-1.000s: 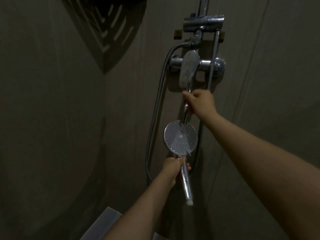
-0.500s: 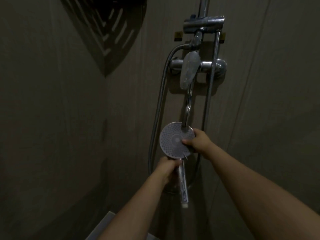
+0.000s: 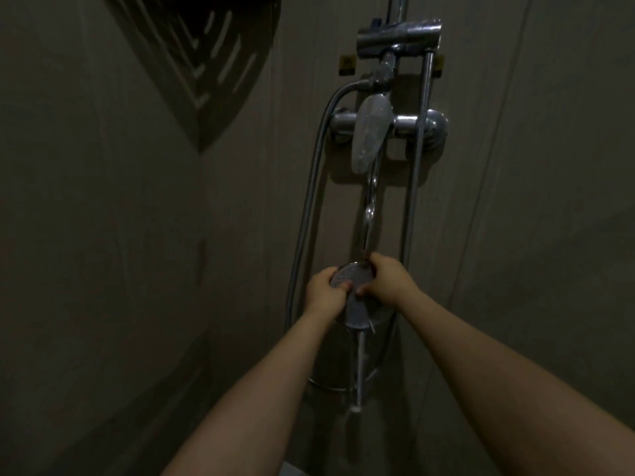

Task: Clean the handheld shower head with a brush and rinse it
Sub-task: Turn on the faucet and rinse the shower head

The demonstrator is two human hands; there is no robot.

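Observation:
The handheld shower head, a round chrome disc with a nozzle face, is held under a thin stream of water that falls from the tap spout. My left hand grips its left rim, thumb on the face. My right hand grips its right rim, fingers pressed on the face. The chrome handle hangs straight down below the hands, and water runs off its end. No brush is visible in either hand.
The chrome mixer tap with its lever sits on the wall above. A metal hose loops down on the left, and a second hose runs down the right. A slotted corner shelf hangs at the upper left.
My right hand dropped from the tap lever to the shower head. My left hand moved up from the handle to the disc's rim. Both hands now clasp the head under the stream.

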